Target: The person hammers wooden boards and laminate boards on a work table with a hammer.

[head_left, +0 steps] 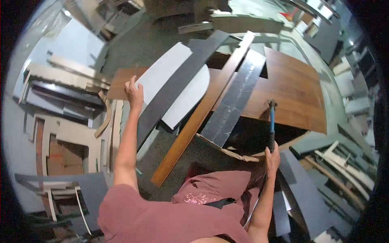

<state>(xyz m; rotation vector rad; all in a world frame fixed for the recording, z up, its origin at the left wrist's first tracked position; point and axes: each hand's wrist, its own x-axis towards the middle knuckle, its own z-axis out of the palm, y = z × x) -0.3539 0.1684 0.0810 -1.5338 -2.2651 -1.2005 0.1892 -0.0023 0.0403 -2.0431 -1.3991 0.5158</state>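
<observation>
My right hand (272, 158) is wrapped round the dark grip of a hammer (272, 121) with a blue shaft. The hammer's head is over a brown wood-grain panel (296, 91). My left hand (134, 92) is raised at the left edge of a white board (166, 67), its fingers bent; whether they grip anything is too small to tell. A long dark board (174, 91) lies slanted across the white board. To its right a narrow brown strip (198, 115) and a black board (237, 99) slant the same way.
Stacked pale boards (67, 71) stand at the left, above a pale cut-out panel (91, 135). Grey panels (304, 186) and wooden strips (344, 164) are piled at the right. A torn board edge (231, 153) juts toward my body.
</observation>
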